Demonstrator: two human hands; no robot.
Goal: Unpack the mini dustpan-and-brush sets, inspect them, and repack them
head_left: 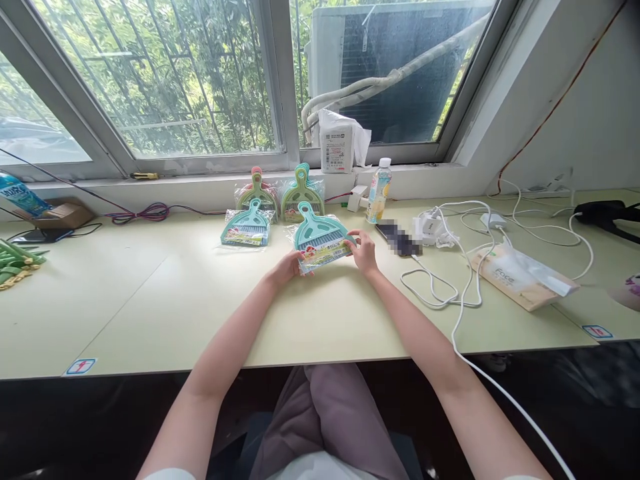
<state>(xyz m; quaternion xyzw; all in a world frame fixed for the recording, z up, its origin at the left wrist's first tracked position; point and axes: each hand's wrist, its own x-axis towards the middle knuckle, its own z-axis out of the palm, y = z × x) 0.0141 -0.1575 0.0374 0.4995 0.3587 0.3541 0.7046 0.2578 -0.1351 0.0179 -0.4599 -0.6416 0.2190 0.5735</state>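
Hands [287, 268] [365, 253] with teal dustpan [320, 230] between them

Bottle [379, 191] stands upright near the desk's [150, 320] rear edge. Bundled dark cable [151, 212] lies along that edge, left. Tissue pack [517, 275] rests toward the front-right corner; white cable [454, 335] crosses the front edge.

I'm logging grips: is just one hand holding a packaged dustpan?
No, the left hand and the right hand hold the same packaged teal dustpan at opposite sides.
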